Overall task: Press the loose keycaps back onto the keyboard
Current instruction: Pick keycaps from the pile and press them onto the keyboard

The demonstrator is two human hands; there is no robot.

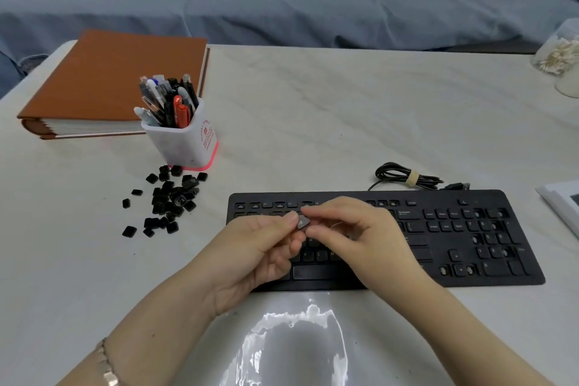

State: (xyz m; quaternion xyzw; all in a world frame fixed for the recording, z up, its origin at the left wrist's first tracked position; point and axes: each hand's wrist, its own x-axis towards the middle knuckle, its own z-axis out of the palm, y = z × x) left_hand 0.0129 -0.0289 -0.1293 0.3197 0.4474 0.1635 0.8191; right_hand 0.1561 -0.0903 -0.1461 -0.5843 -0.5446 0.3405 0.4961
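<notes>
both hands, left hand (263, 247) and right hand (351, 229), pinch one keycap (302, 222) between fingertips above the keyboard (470, 238), with the loose keycaps (169, 197) piled well to the left.

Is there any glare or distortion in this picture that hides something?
In the head view, strong glare whitens the glossy marble table near the wrists; wide-angle distortion bends the table's far edge; legends on the flat black keyboard are blurred, mostly unreadable.
</notes>
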